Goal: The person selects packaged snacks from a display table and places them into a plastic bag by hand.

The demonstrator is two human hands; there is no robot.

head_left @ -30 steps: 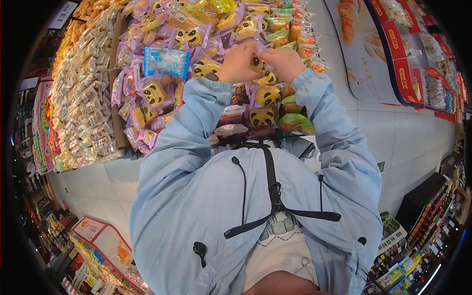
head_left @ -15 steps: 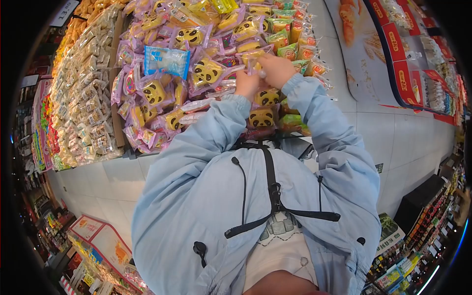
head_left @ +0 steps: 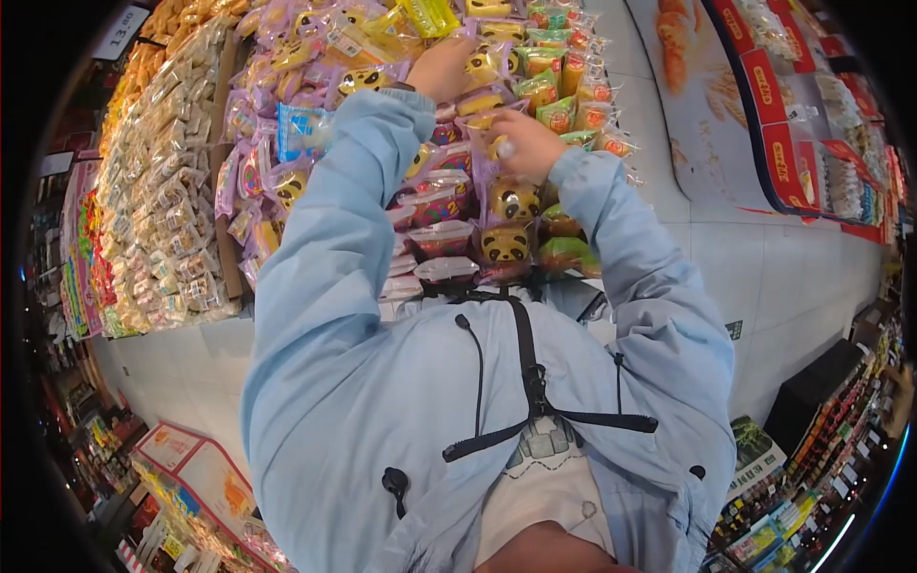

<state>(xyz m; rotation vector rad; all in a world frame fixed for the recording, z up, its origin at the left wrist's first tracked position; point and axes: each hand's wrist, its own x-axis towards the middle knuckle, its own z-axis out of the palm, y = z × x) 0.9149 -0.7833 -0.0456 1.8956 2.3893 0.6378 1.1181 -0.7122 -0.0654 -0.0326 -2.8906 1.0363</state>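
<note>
My left hand point(head_left: 444, 71) reaches over the far part of the pile, beside a purple-edged clear pack with a yellow panda-faced cake point(head_left: 485, 63). Its fingers are not clear enough to show whether they grip anything. My right hand point(head_left: 530, 145) is closer to me, its fingers closed at the edge of a panda cake pack point(head_left: 483, 120) in the row. Two more panda cake packs lie in line below it, the nearest panda cake point(head_left: 504, 244) close to my jacket. A blue-and-white packet point(head_left: 302, 132) lies left, partly covered by my left sleeve.
Green-and-orange packs point(head_left: 560, 113) stand in rows to the right. Left, past a brown divider point(head_left: 225, 172), are pale wrapped sweets point(head_left: 158, 181). Purple packs with colourful print point(head_left: 444, 202) lie in rows near my body. A red-edged display point(head_left: 778, 143) stands across the floor.
My left hand has moved away from my right, forward and left over the pile. Rows of purple packs are now uncovered near my body. My right hand stays in about the same place.
</note>
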